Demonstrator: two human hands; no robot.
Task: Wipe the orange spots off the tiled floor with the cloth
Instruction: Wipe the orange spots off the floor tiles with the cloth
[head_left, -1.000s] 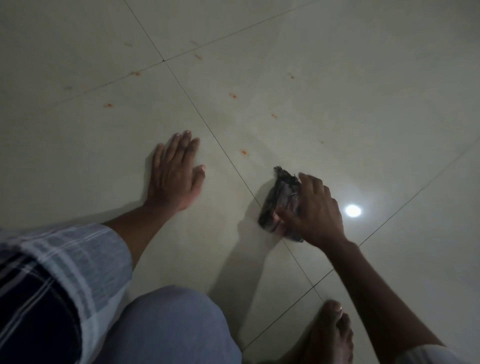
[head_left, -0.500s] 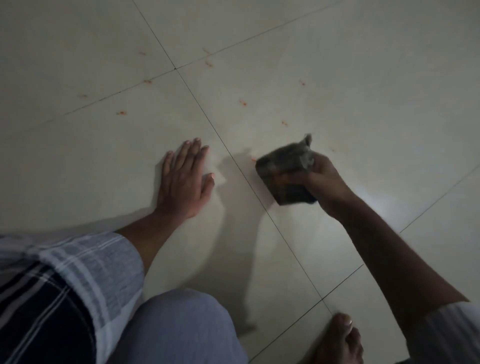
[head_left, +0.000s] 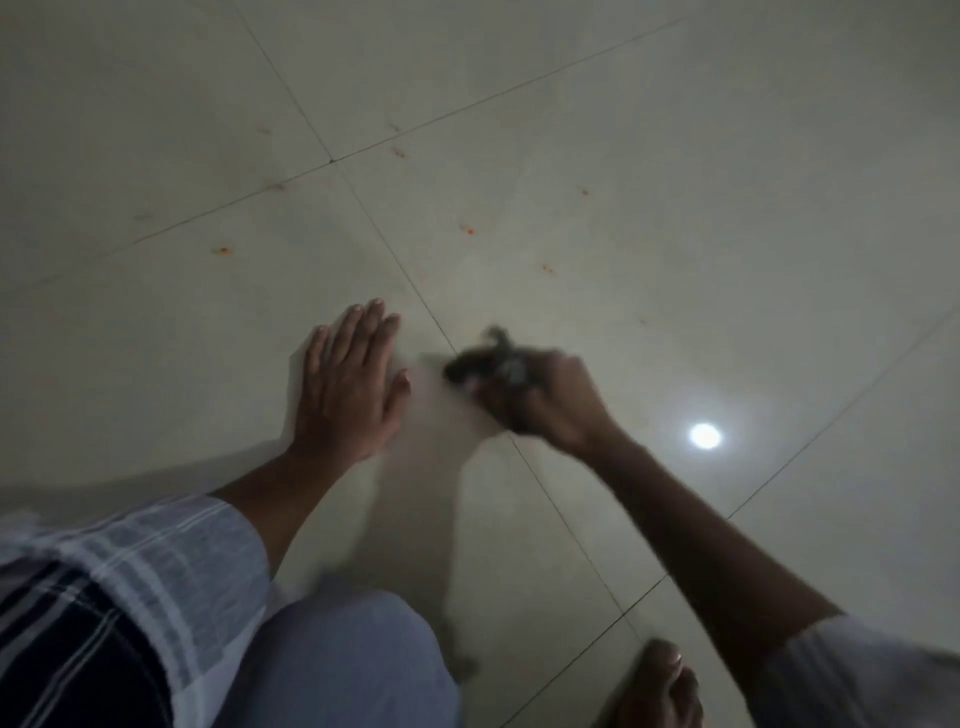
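The right hand (head_left: 550, 400), blurred, is clenched around a dark cloth (head_left: 485, 361) on the tiled floor (head_left: 727, 156), right on a grout line. The bunched cloth's long axis cannot be told. The left hand (head_left: 348, 384) lies flat, fingers together. Orange spots (head_left: 469, 230) lie beyond the cloth.

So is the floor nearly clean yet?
Not yet. The right hand grips the cloth and is rubbing, blurred, by the tile line; the left hand lies flat. No orange shows around the cloth. Farther out, orange spots are left, like one and another.
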